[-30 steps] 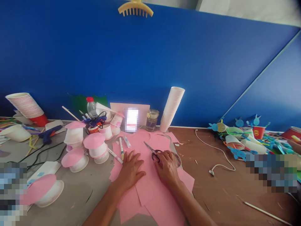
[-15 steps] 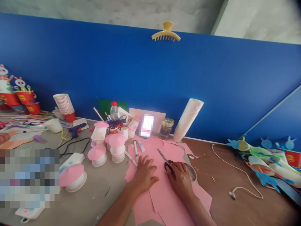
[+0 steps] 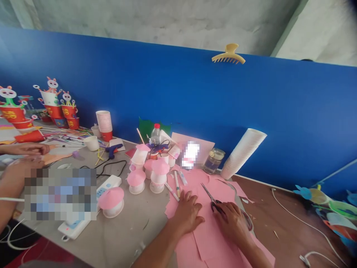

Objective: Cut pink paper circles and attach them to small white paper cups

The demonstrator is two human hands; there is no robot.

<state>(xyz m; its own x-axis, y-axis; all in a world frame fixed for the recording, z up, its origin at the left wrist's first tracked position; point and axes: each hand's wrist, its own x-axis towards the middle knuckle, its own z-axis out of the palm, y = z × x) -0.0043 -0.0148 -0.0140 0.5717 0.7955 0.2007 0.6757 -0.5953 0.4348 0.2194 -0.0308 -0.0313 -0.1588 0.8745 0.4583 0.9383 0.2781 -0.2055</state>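
My left hand (image 3: 188, 214) lies flat with fingers spread on the sheets of pink paper (image 3: 205, 238). Beside it, my right hand (image 3: 228, 221) has its fingers over the black handles of a pair of scissors (image 3: 208, 191), whose blades point away from me and rest on the paper. Two pens, one of them a marker (image 3: 177, 184), and a small tube (image 3: 183, 178) lie just beyond my left fingertips. Left of the paper stand several white paper cups with pink cone tops (image 3: 136, 178).
A phone (image 3: 190, 154) glows against a pink card, next to a glass jar (image 3: 214, 160) and a leaning cup stack (image 3: 244, 153). A power strip (image 3: 76, 227), a glue gun (image 3: 114, 149) and another person's hands (image 3: 33, 149) are at left. A white cable (image 3: 304, 221) crosses the brown tabletop.
The view has swung left and slightly up, bringing another person's hands and more decorated red cups into sight. My hands keep their places on the paper and scissors.
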